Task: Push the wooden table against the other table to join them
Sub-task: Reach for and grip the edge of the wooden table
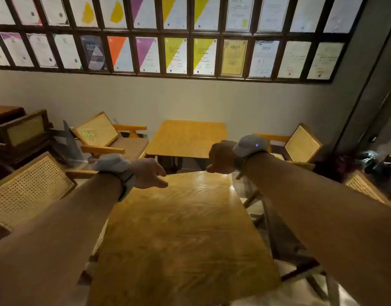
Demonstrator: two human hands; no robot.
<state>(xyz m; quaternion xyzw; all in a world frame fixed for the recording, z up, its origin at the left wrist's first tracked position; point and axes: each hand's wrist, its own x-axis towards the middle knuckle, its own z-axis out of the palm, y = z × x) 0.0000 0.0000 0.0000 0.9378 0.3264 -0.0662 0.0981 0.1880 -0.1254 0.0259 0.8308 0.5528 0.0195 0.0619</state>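
Note:
The near wooden table point(181, 235) stretches away from me, its top glossy and yellow. A second wooden table point(185, 138) stands against the wall beyond it, and a dark gap separates the two. Both my arms reach out over the near table towards its far edge. My left hand point(149, 175) hovers by the far left corner, fingers loosely apart and holding nothing. Above the far edge, my right hand point(221, 157) is curled into a loose fist with nothing in it. Each wrist carries a grey band device.
Cane-backed chairs flank the tables: one near left point(29, 191), one far left point(101, 133), one far right point(302, 144), another near right point(364, 188). Dark wooden furniture point(20, 133) sits at the left. Framed certificates point(176, 54) line the wall.

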